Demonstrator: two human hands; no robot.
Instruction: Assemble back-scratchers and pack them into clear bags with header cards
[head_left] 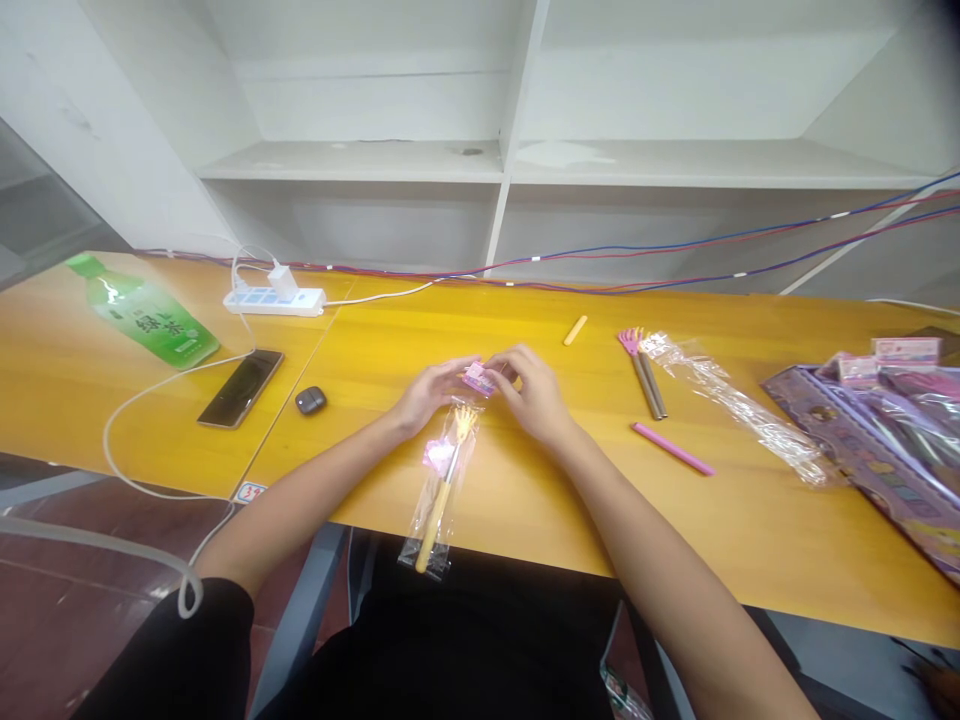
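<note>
Both hands meet over the table around a small pink-and-white printed card (478, 378). My left hand (426, 396) has its fingertips closed on the card's left side, while my right hand (534, 397) pinches its right edge. Just below them lies a back scratcher (433, 525) with a yellow claw, a metal rod and a yellow handle, inside a clear plastic bag (415, 520). A pale pink label (438, 456) shows in that bag, whose lower end juts past the table's front edge. Whether the card is joined to the bag's top is unclear.
Right of my hands are two unwrapped back scratchers (649, 385), a pink handle (673, 448), a yellow handle (575, 330), clear wrappers (750, 410) and a purple box (817, 420). Leftward are an earbud case (310, 400), phone (241, 388), green bottle (150, 315) and power strip (300, 302).
</note>
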